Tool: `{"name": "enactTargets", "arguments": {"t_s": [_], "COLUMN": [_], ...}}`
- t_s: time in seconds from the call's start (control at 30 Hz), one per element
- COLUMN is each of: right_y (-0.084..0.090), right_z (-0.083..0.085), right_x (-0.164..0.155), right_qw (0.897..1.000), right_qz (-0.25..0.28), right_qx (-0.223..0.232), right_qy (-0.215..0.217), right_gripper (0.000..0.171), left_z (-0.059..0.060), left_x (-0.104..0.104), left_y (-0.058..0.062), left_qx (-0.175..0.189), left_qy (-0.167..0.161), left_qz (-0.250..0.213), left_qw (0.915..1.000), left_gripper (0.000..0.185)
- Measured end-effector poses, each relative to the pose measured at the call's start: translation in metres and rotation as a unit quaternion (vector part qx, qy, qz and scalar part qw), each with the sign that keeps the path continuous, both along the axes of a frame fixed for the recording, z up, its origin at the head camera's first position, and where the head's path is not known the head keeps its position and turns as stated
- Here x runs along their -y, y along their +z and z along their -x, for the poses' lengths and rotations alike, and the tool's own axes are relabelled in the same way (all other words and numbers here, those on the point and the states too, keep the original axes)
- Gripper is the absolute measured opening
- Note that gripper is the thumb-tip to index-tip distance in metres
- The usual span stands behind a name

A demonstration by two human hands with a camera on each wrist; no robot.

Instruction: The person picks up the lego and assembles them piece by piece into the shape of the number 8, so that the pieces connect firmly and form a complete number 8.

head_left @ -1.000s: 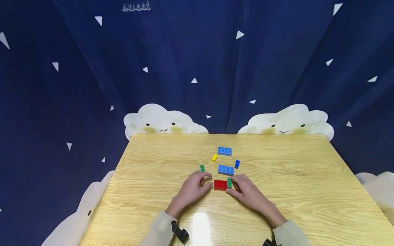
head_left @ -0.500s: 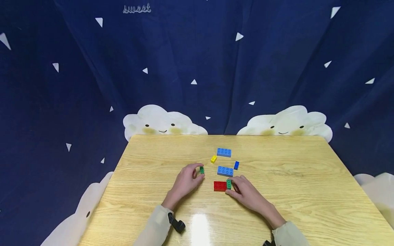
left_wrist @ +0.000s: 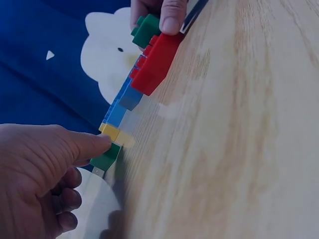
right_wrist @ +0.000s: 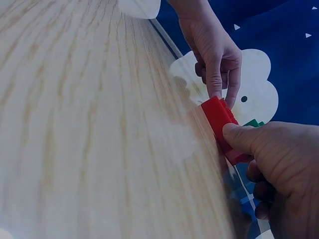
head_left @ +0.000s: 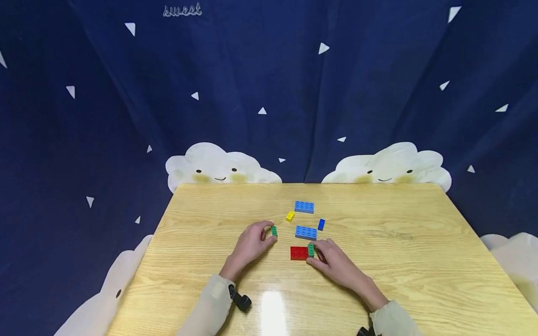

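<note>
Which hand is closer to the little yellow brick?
Left. The left hand sits just below-left of the yellow brick; the right hand is farther down by the red brick.

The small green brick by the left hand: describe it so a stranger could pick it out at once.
On the wooden table, find the cluster of bricks near the middle. At its left edge, the left hand pinches the small green brick. The other green brick sits on the red brick; this one stands alone.
</note>
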State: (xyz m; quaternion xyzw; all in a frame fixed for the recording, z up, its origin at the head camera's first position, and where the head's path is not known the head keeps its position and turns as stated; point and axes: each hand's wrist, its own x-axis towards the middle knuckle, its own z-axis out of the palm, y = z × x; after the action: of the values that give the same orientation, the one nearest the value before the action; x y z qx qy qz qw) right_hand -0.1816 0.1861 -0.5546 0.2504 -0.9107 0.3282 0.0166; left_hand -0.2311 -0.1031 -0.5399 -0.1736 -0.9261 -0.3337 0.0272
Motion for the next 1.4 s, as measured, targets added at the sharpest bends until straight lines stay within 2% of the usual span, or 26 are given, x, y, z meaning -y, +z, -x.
{"name": "enactTargets", "arguments": {"t_s": [0.17,0.43,0.67,1.03,1.4], "right_y": [0.000,0.001,-0.001,0.001,0.000], "right_z": [-0.001,-0.001,-0.001,0.001,0.002], "right_x": [0.000,0.000,0.001,0.000,0.000], "right_qw": [1.000,1.000,1.000,1.000,1.000], "right_qz": [0.000,0.000,-0.002,-0.003,-0.003], "right_qx": [0.004,0.009,0.013,0.023,0.018], "right_qy": [0.001,-0.001,-0.003,-0.014,-0.003], "right_gripper": [0.021,0.021,0.022,0.029,0.019], "left_z": [0.001,0.002,-0.005,-0.017,-0.030], "left_x": [-0.001,-0.002,-0.003,-0.013,-0.017], "left_y": [-0.003,0.000,0.000,0.010,0.008], "left_qx": [0.000,0.007,0.013,0.007,0.013], "left_qy": [0.002,-0.002,-0.013,-0.049,-0.075], "left_qz": [0.014,0.018,0.008,-0.014,-0.019], "left_qw": [0.9999,0.9998,0.9998,0.9987,0.9970], "left_gripper": [0.044,0.042,0.041,0.038,0.038]}}
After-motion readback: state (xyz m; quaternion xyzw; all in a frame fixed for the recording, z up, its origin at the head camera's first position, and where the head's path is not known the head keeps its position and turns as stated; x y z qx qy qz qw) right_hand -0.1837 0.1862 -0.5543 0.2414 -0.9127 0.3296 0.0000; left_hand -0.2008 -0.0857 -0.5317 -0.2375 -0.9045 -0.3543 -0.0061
